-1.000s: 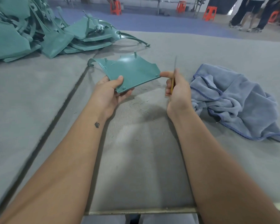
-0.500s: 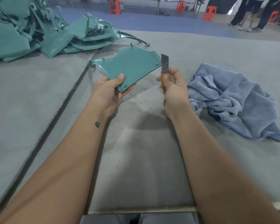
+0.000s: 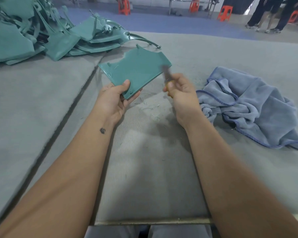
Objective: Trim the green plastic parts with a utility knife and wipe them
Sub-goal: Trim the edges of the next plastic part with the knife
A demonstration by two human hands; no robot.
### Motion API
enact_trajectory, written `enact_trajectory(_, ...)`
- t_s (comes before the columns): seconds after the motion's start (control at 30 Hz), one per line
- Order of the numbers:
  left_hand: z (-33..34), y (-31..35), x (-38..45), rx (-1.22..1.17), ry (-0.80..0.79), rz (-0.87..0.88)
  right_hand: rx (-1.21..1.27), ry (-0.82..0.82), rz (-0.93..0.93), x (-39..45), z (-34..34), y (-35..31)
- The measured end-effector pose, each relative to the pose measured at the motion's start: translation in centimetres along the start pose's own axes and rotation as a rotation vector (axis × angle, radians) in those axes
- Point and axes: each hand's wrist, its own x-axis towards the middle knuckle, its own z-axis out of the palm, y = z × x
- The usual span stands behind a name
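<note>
1. My left hand (image 3: 116,98) is gripping the near corner of a green plastic part (image 3: 138,72), holding it tilted above the grey counter (image 3: 144,177).
2. My right hand (image 3: 181,93) is clenching a utility knife (image 3: 167,75), its blurred blade lying against the part's right edge.
3. A blue towel (image 3: 253,107) is lying crumpled to the right.
4. More green parts (image 3: 41,31) are sitting piled far left.
5. I am seeing no readable writing.

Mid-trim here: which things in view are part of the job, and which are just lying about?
In the job:
green part, held by the left hand
utility knife, blurred, gripped by the right hand
blue cloth
pile of green parts

Lying about:
orange stools
people standing
shavings
</note>
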Motion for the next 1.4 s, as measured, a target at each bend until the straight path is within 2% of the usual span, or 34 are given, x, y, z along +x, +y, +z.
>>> enact_trajectory(0.1,0.1,0.0,0.1,-0.005,-0.004,0.001,-0.131,-0.097,-0.034,-0.3,0.6,0.1)
enact_trajectory(0.23,0.1,0.0,0.2,0.012,0.006,-0.010,0.076,0.038,-0.042,0.0,0.0,0.0)
enact_trajectory(0.33,0.0,-0.1,0.2,0.017,0.005,-0.014,0.056,0.056,-0.027,0.0,0.1,0.2)
enact_trajectory(0.43,-0.1,0.0,0.2,0.003,0.005,-0.011,-0.041,-0.007,-0.028,-0.2,0.4,0.3)
enact_trajectory(0.53,0.0,0.0,0.1,-0.002,0.006,0.002,-0.376,-0.177,-0.066,-0.3,1.1,0.5)
enact_trajectory(0.57,0.1,0.0,0.1,-0.001,0.006,0.005,-0.403,-0.186,-0.079,-0.3,1.3,0.6)
enact_trajectory(0.6,0.1,0.0,0.0,0.000,0.004,0.004,-0.345,-0.166,-0.088,-0.3,1.3,0.5)
enact_trajectory(0.7,0.1,0.1,0.0,0.008,-0.012,-0.014,0.034,0.006,-0.089,-0.3,0.5,-0.2)
enact_trajectory(0.77,0.1,0.2,0.0,0.008,-0.016,-0.027,0.130,0.093,-0.072,-0.1,-0.1,-0.3)
enact_trajectory(1.4,-0.3,0.5,0.0,-0.011,-0.041,-0.049,0.033,-0.022,-0.061,-0.1,0.1,0.1)
